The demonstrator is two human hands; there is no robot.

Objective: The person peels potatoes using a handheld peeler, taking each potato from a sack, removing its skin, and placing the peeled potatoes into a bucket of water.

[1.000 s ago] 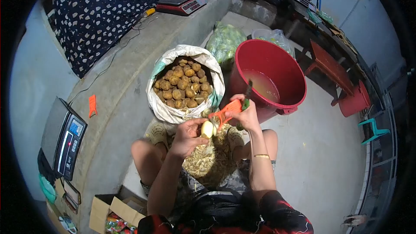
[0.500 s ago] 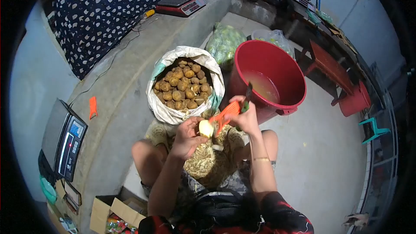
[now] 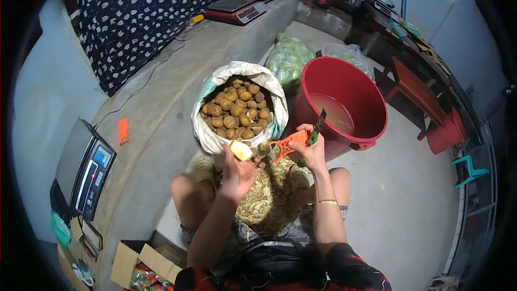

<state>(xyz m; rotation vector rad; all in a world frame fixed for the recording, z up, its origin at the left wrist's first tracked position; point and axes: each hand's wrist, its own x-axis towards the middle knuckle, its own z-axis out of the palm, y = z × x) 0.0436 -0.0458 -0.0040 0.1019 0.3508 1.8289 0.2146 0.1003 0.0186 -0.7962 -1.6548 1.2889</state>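
My left hand [image 3: 239, 175] holds a peeled, pale yellow potato [image 3: 241, 150] near its fingertips, just below the rim of the open sack [image 3: 203, 129] of unpeeled potatoes [image 3: 235, 109]. In my right hand [image 3: 311, 151] are an orange peeler [image 3: 288, 144] and a knife [image 3: 321, 119] with a dark blade and a green handle, mostly covered by the fingers. The peeler's head points toward the left hand, a short way from the potato. Beneath both hands, a heap of peelings [image 3: 264, 196] lies between the feet.
A large red bucket [image 3: 371, 143] with cloudy liquid stands at the right, beside plastic bags of green produce [image 3: 290, 60]. At the left are a scale [image 3: 92, 178] and another orange peeler [image 3: 123, 131]. An open cardboard box [image 3: 125, 264] sits at the lower left.
The view has shifted, moving the surroundings slightly right and down. My left hand has turned and raised the potato leftward, away from the peeler. Both hands keep their holds.
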